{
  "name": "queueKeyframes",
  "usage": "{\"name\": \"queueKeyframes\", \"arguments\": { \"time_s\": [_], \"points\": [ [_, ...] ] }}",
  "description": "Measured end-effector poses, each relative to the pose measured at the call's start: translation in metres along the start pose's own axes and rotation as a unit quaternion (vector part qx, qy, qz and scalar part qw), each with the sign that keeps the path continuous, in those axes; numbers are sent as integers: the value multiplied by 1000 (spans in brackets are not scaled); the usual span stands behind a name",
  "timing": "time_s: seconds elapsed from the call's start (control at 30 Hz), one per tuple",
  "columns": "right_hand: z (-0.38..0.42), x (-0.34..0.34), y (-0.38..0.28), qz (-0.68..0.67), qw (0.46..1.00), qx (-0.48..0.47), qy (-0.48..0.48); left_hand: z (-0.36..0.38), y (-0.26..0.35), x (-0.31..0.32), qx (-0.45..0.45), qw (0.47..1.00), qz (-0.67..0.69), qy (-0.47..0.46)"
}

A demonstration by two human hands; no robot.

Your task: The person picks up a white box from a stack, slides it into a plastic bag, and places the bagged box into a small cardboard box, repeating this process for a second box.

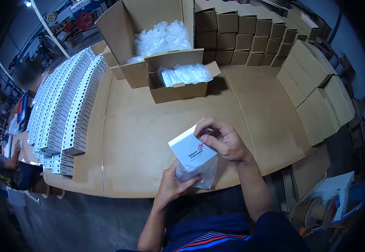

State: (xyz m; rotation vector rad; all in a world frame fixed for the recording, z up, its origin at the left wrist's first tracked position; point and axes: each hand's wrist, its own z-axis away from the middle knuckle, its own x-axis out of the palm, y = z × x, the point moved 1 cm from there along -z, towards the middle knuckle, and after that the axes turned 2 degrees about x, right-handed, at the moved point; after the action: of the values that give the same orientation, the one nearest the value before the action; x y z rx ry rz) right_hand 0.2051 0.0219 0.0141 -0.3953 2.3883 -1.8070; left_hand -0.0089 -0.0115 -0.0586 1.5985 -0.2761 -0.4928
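Note:
Over the near edge of the table I hold a small white box [193, 150] printed "Telkom Indonesia". Its lower end sits inside a clear plastic bag [208, 174], while the upper part stands out of it. My left hand [175, 185] is closed around the bag and the lower end of the box. With bent fingers, my right hand [223, 139] grips the upper right corner of the box. Beyond them, an open brown carton [178, 95] contains plastic-wrapped white boxes [186, 74].
Stacked white boxes [61, 105] line the table's left side. A larger open carton [116, 35] holds clear plastic bags [163, 38] at the back. Brown cartons [247, 26] are piled at the back right and right. Another person [7, 161] sits far left; a spool [319, 212] stands lower right.

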Motion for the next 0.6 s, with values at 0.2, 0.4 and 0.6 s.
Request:
{"name": "queueKeyframes", "arguments": {
  "time_s": [0.2, 0.4, 0.6],
  "points": [
    [1, 0, 3, 70, 997, 24, -2, 2, -4, -1, -18, 999, 35, 22],
    [3, 5, 11, 67, 996, 48, 39, 2, -6, -3, -34, 999, 29, 30],
    [8, 4, 18, 81, 989, 117, 36, 7, -20, -6, -31, 979, 198, 43]
  ]
}}
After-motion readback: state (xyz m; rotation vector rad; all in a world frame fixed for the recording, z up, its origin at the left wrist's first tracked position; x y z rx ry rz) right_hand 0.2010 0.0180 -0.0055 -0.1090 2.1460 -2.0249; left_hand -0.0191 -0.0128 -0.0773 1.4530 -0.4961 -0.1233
